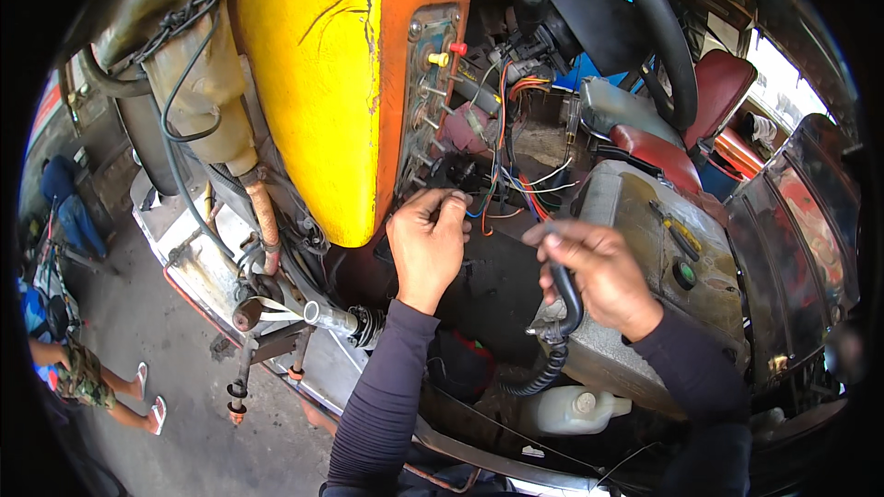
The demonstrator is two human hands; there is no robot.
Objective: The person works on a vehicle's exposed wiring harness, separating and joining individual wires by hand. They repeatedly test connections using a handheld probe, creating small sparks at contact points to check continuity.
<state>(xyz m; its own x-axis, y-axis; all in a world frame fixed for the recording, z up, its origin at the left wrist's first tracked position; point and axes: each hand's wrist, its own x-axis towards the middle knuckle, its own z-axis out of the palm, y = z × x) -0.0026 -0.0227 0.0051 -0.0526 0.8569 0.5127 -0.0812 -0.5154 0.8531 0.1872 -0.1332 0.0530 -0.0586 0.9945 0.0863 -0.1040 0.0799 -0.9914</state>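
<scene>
From where I stand, everything hangs on the loose wires just left of the box, strung in the gap between the two hands. The right hand, over the box's left edge, has its fingers closed round the black sleeve, close to where the coloured strands meet it. That sleeve's long axis runs from those fingers back toward the worker, bending down the box's left side to a ribbed hose. The bundle slants the other way, up and left from the right hand, its bare ends fanning out by the box's far left corner. The left hand, well left of the box, is curled, thumb against forefinger, beside the leftmost strands; I can't tell whether it pinches one or nothing. So the right hand is nearer the bundle's root, while the left is nearer the strands at its outer side. Pliers and a roll of tape lie on top of the box.
</scene>
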